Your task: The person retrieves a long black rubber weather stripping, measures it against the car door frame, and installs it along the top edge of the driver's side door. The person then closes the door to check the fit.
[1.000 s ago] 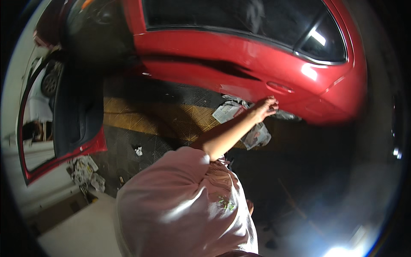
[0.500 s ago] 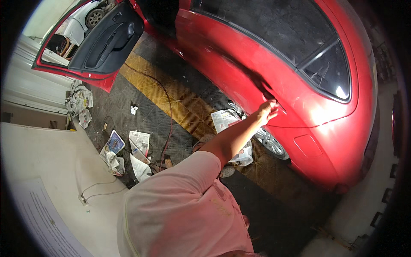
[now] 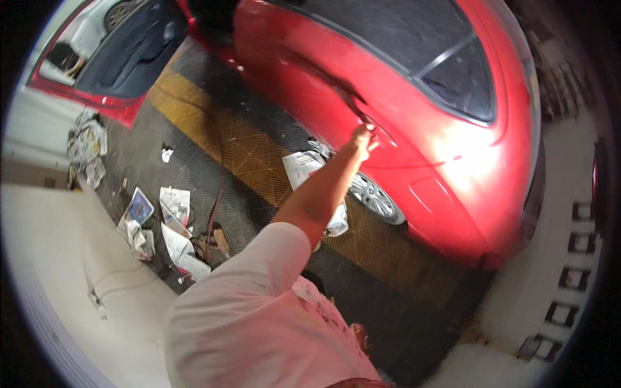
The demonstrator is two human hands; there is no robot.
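Observation:
My left arm stretches out to the side of a red car [image 3: 310, 97]. My left hand [image 3: 363, 139] is at the rear door handle [image 3: 383, 131], with its fingers curled over it; blur and the hand itself hide part of the handle. A rear quarter window [image 3: 462, 87] lies above and to the right of the hand. Below it are the fuel flap [image 3: 433, 194] and a silver rear wheel [image 3: 377, 200]. Low in the view, beside my shirt, a small part of my right hand [image 3: 359, 334] shows; its fingers cannot be made out.
The front door [image 3: 132, 61] stands open at the upper left. Newspaper sheets [image 3: 174, 204] lie on the black and yellow tiled floor [image 3: 213, 129], with more near the wheel. A thin hose [image 3: 218, 194] crosses the floor. White walls [image 3: 84, 258] border it.
The whole view has shifted, so the car and floor sit further left and slightly higher. My left hand stays at the same spot on the car's door.

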